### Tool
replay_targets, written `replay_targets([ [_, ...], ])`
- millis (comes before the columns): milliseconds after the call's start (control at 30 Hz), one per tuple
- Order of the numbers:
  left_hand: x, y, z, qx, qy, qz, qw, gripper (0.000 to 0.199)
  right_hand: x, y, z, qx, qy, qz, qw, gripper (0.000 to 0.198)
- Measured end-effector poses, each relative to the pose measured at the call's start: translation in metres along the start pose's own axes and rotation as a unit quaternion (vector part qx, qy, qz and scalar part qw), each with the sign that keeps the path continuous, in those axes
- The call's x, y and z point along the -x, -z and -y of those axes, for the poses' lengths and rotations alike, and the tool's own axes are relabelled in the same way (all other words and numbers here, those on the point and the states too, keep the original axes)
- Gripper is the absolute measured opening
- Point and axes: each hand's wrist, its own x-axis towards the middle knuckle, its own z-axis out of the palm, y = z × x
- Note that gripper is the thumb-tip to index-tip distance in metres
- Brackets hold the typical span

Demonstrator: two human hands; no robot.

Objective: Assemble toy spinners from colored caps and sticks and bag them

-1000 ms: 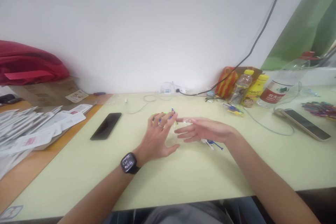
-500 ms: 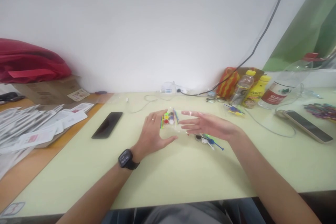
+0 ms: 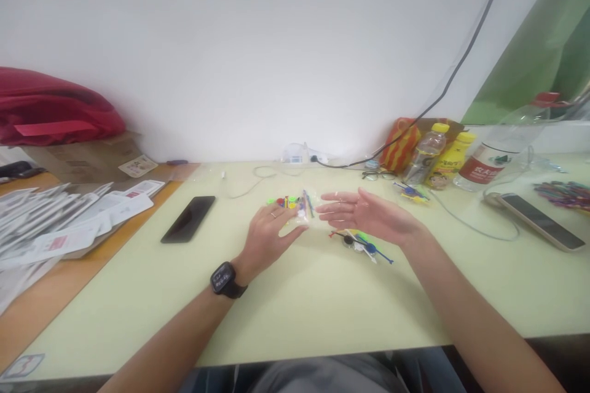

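A clear plastic bag [image 3: 302,214] with small colourful plastic pieces [image 3: 286,202] lies at the middle of the table. My left hand [image 3: 270,233], with a black watch at the wrist, rests against the bag's near left side, fingers stretched and thumb apart. To the right of the bag, my right hand [image 3: 369,218] is open, palm turned inward and fingers straight, with nothing in it. Below that hand sits a small pile of plastic parts [image 3: 362,247] in blue, white, black, red and green. Whether my left fingertips press on the bag is hard to see.
A black phone [image 3: 188,220] lies to the left, beyond it a stack of white packets [image 3: 59,227]. Bottles [image 3: 445,159], glasses [image 3: 378,175] and more plastic pieces [image 3: 412,193] stand or lie at the back right. Another phone [image 3: 541,221] is at the right, beside a cable.
Colourful pieces now show further left, beyond my left fingers, which have come lower over the bag. My right hand has turned slightly, its thumb raised, and uncovers more of the small pile.
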Motion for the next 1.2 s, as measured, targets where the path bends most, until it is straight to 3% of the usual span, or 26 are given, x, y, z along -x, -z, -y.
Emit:
replay_targets([
  [100, 0.001, 0.001, -0.002, 0.009, 0.003, -0.005, 1.0, 0.035, 0.0, -0.003, 0.001, 0.003, 0.002, -0.002, 1.0, 0.063],
  [333, 0.001, 0.004, -0.01, 0.051, 0.023, 0.008, 0.998, 0.066, 0.001, -0.011, 0.002, 0.027, 0.008, 0.02, 0.999, 0.071],
  [533, 0.003, 0.003, -0.016, 0.081, 0.027, 0.053, 0.995, 0.068, 0.001, -0.013, 0.001, 0.031, 0.039, 0.052, 0.997, 0.076],
  [700, 0.004, 0.005, -0.019, 0.129, 0.039, 0.058, 0.989, 0.07, 0.001, -0.013, 0.001, 0.022, 0.021, 0.098, 0.995, 0.091],
  [967, -0.001, 0.004, -0.019, 0.266, 0.129, 0.023, 0.955, 0.038, 0.001, -0.016, -0.003, 0.007, 0.019, 0.137, 0.99, 0.095],
  [1200, 0.0, -0.001, -0.018, 0.324, 0.224, 0.01, 0.919, 0.028, -0.001, -0.014, -0.007, -0.008, 0.037, 0.16, 0.986, 0.096],
])
